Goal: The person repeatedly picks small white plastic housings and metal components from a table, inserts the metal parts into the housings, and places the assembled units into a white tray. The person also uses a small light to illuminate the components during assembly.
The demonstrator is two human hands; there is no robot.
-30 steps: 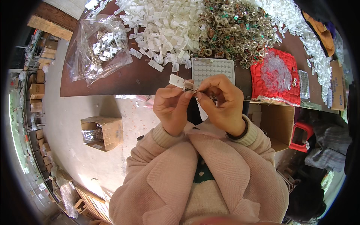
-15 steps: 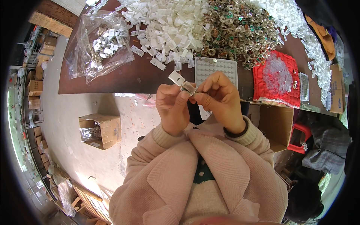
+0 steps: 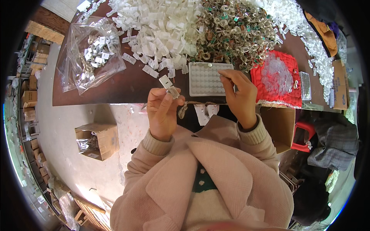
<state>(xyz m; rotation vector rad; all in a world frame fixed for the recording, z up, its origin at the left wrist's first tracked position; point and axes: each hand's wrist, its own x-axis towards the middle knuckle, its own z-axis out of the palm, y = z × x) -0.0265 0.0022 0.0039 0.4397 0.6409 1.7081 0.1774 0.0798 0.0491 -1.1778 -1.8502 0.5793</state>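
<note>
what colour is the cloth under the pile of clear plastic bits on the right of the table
Red, a quilted-looking red cloth at the table edge, seen clearly in the head view, beside the right hand.

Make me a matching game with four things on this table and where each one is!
Things:
1. small white tag
2. white dimpled tray
3. clear plastic bag
4. red mesh cloth

Places:
A. at the table's left end, with small white pieces inside
B. pinched in the left hand
C. on the table's right part, beyond the right hand
D. on the table between the two hands, under the right hand's fingertips

Pairs: 1-B, 2-D, 3-A, 4-C
</note>
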